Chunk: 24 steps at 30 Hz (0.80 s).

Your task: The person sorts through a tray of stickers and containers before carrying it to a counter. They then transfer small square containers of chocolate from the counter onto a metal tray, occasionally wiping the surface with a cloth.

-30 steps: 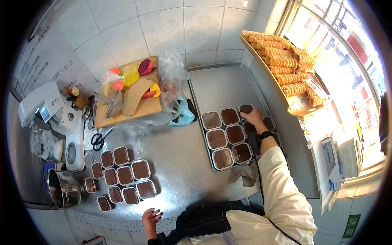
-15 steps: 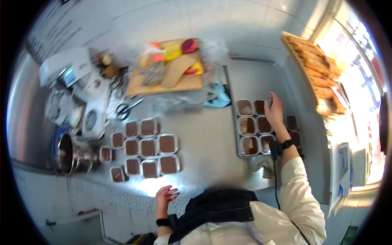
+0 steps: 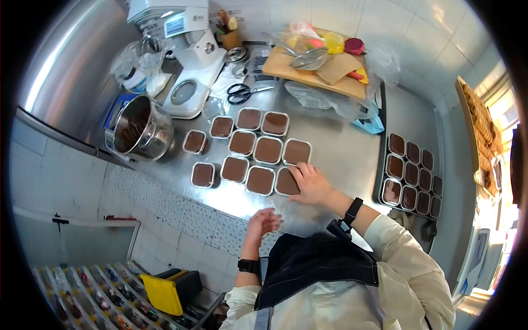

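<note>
My right hand point(image 3: 312, 186) reaches over the steel counter and has its thumb and fingers around the right edge of a square clear container of brown chocolate dessert point(image 3: 287, 181). This container stands at the front right of a group of similar ones, among them a container point(image 3: 268, 150) in the middle and a separate one point(image 3: 203, 175) at front left. Near the counter's front edge, my left hand point(image 3: 264, 223) hovers with loosely curled, parted fingers and nothing in it.
A metal tray point(image 3: 383, 165) at right holds several filled containers. A steel mixing bowl point(image 3: 144, 129) with chocolate remains, a white mixer point(image 3: 192, 82), scissors point(image 3: 247, 93) and a loaded wooden board point(image 3: 352, 87) stand farther back. Drawers of small items point(image 3: 99, 297) are below left.
My view has turned toward the left. My right hand has left the containers in the right tray and come to the front-right container of the counter group. My left hand stays near the front edge.
</note>
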Tool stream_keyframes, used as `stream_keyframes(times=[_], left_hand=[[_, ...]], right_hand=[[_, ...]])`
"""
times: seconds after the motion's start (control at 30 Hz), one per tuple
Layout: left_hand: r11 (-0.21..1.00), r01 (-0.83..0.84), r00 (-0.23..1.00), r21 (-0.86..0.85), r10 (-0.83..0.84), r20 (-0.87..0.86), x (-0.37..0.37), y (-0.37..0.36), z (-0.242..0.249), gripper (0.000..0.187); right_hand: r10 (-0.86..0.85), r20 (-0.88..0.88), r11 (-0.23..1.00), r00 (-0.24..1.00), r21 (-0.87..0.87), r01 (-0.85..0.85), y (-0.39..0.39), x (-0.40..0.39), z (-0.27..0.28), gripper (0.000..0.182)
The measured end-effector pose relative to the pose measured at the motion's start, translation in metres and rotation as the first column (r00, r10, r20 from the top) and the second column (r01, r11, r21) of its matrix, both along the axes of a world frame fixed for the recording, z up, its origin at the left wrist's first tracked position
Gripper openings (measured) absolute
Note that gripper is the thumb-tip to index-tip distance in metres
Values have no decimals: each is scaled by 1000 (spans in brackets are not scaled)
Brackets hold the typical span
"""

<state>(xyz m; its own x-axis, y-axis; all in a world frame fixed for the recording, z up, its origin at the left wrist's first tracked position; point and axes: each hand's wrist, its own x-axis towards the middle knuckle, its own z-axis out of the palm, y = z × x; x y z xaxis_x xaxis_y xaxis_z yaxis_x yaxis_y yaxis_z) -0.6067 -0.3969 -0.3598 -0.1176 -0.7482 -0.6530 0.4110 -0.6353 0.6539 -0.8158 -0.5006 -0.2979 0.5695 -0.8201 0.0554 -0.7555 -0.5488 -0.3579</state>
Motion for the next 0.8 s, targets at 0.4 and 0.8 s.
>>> stream_keyframes(times=[0.4, 0.8], left_hand=[[975, -215, 943, -53, 221, 250, 20, -55, -19, 48], [944, -271, 940, -188, 302, 161, 2, -46, 10, 20]], right_hand=[[-99, -87, 991, 991, 85, 107, 20, -36, -7, 77], [-509, 102, 842, 855, 267, 469, 57, -121, -5, 98]])
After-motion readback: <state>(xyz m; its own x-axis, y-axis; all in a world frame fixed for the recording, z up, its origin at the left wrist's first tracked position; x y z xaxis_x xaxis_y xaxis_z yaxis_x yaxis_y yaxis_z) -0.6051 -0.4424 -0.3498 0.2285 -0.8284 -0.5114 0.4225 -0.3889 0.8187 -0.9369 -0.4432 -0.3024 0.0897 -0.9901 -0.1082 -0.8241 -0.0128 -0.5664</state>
